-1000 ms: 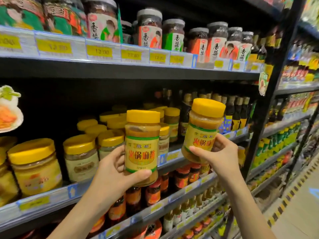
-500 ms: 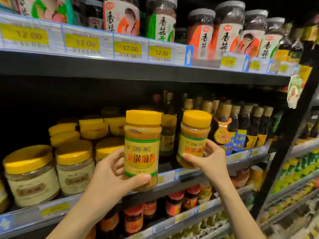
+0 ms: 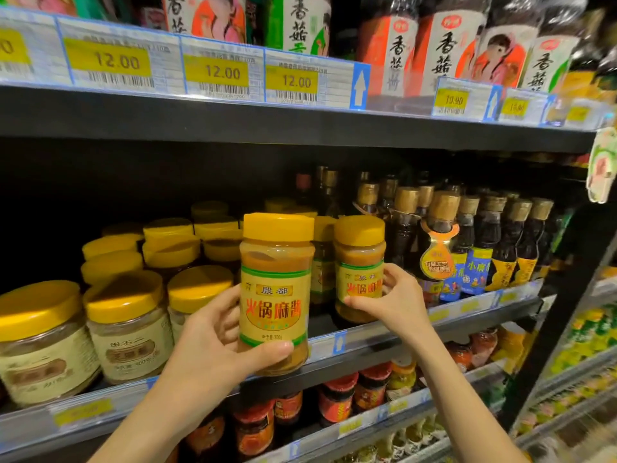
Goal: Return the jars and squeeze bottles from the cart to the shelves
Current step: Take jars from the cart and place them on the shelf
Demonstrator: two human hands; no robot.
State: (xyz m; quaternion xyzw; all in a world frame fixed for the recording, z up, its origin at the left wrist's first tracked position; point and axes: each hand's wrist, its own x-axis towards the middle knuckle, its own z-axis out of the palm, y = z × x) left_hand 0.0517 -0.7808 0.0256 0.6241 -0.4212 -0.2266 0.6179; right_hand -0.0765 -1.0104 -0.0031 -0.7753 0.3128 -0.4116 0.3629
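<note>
Before shelf — cylindrical yellow-lidded jar

Left hand grips near jar; right hand grips far jar.

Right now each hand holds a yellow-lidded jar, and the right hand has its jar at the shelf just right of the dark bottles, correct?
Not quite. The head view shows the right hand holding the right jar just left of the dark bottles, not right of them. The rest holds: the left hand grips the left jar, and both lids are yellow.
</note>
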